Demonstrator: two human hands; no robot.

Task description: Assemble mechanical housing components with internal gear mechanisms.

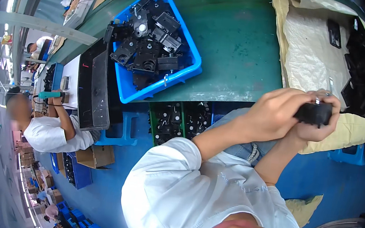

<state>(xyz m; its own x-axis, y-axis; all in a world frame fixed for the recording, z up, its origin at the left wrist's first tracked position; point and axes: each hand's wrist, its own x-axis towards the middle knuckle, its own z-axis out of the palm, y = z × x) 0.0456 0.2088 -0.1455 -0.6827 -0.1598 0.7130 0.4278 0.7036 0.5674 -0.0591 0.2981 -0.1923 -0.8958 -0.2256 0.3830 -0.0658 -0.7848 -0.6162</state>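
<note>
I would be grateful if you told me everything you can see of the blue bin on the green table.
The blue bin is bright, apparently plastic, with an open top and a raised rim. Its outline is roughly rectangular. It rests upright, turned at an angle, on the green table, close to the near edge. Black parts, some showing silvery or white areas, heap inside it, a few jutting over the left rim. Neither the left hand nor the right hand touches it.
</note>
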